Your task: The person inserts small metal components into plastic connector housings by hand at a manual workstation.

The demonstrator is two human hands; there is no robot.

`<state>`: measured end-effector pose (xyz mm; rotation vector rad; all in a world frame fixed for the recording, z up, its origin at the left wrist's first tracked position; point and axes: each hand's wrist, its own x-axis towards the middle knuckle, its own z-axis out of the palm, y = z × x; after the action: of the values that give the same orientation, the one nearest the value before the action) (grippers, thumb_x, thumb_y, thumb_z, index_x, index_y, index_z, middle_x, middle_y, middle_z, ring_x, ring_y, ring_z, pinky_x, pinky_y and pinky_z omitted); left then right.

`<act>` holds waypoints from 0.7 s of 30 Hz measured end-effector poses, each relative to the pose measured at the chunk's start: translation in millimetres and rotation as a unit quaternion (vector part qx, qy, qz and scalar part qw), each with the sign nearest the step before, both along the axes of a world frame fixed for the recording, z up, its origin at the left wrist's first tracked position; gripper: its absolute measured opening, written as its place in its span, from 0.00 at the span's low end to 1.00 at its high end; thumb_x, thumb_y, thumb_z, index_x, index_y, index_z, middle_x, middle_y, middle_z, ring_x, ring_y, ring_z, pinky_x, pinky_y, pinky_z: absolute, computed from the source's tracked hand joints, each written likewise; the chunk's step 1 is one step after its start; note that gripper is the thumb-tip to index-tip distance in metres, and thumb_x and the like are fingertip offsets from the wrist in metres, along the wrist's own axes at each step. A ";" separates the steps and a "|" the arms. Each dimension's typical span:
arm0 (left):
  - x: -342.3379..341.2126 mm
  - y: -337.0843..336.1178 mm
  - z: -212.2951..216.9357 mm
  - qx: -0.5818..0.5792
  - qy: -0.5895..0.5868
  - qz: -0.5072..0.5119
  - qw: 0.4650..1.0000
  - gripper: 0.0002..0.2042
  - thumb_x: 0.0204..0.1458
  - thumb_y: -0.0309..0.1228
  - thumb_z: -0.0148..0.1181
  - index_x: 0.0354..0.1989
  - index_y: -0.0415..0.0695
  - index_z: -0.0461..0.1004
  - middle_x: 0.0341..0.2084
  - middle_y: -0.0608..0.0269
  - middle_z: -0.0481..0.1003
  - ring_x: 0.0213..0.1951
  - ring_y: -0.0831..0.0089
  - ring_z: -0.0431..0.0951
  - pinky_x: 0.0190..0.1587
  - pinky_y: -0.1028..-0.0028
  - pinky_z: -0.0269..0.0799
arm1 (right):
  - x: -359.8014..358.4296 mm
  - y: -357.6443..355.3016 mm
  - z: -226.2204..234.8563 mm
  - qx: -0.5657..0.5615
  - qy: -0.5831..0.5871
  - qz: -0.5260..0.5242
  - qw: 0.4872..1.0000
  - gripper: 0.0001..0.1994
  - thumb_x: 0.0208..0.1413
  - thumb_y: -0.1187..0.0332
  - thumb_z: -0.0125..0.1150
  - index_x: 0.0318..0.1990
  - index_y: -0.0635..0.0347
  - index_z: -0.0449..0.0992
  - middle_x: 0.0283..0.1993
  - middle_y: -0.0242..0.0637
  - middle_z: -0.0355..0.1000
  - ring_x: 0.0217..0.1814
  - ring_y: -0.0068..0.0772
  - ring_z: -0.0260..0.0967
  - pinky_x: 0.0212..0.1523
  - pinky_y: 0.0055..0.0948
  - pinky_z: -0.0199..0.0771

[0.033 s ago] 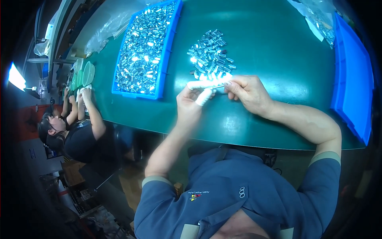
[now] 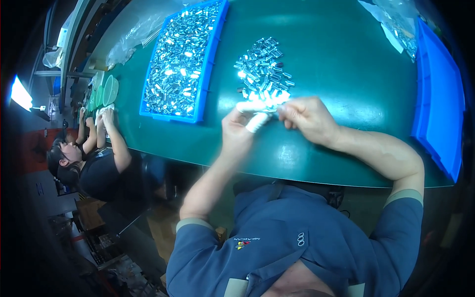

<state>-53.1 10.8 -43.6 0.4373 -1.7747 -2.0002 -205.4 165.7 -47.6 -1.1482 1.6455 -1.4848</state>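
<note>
Over the near middle of the table, my left hand [image 2: 241, 121] has white coverings on its thumb and forefinger. Those two fingers close on a small shiny metal part [image 2: 271, 110], whose exact shape is lost in glare. My right hand [image 2: 308, 118] is beside it, thumb and fingertips pinched together close to the part. Whether the right fingers hold anything is hidden. Just beyond both hands spreads a loose pile of short silvery metal cylinders [image 2: 264, 64].
A blue tray [image 2: 202, 94] full of similar metal pieces stands to the left of the pile. At the right edge leans a blue plastic tray or lid [image 2: 438, 99]. Plastic bags [image 2: 398, 24] lie far right. A co-worker [image 2: 94, 158] sits at left near green baskets [image 2: 110, 91].
My right hand has drawn slightly right and away from the left fingertips. My left hand has shifted a little to the right, and its metal part is turned or lies differently.
</note>
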 end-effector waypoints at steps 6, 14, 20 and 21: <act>-5.7 3.0 -6.2 -0.021 0.009 -0.008 1.000 0.09 0.57 0.18 0.64 0.46 0.38 0.77 0.39 0.57 0.81 0.40 0.71 0.82 0.45 0.72 0.79 | 7.5 -0.5 8.8 0.048 0.014 -0.015 0.999 0.20 0.71 0.59 0.52 0.30 0.64 0.78 0.21 0.32 0.73 0.23 0.20 0.69 0.24 0.25 0.68; 1.7 -1.4 9.8 -0.086 -0.032 -0.041 0.995 0.08 0.58 0.20 0.64 0.45 0.37 0.76 0.39 0.59 0.81 0.43 0.74 0.81 0.48 0.73 0.78 | 11.5 2.0 -2.5 0.015 -0.032 -0.036 0.999 0.20 0.70 0.58 0.54 0.30 0.64 0.79 0.22 0.32 0.75 0.23 0.21 0.70 0.25 0.25 0.70; 0.7 -76.4 40.5 -0.306 -0.008 0.116 0.945 0.06 0.59 0.22 0.64 0.43 0.38 0.77 0.37 0.62 0.80 0.39 0.77 0.80 0.46 0.75 0.76 | 0.7 0.5 1.3 -0.007 -0.106 -0.056 0.993 0.20 0.72 0.57 0.51 0.32 0.62 0.78 0.25 0.31 0.75 0.26 0.16 0.69 0.29 0.20 0.70; -1.3 -103.1 42.9 -0.340 -0.042 0.157 0.926 0.06 0.58 0.23 0.65 0.42 0.39 0.77 0.36 0.63 0.80 0.38 0.78 0.79 0.45 0.76 0.75 | 3.2 0.5 0.9 -0.012 -0.080 -0.052 0.995 0.20 0.72 0.57 0.51 0.31 0.62 0.78 0.24 0.31 0.74 0.26 0.16 0.69 0.28 0.20 0.69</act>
<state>-54.3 -92.3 -0.7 0.5311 -2.1408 -1.0676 -202.2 166.2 -46.7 -0.9418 1.6022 -1.6230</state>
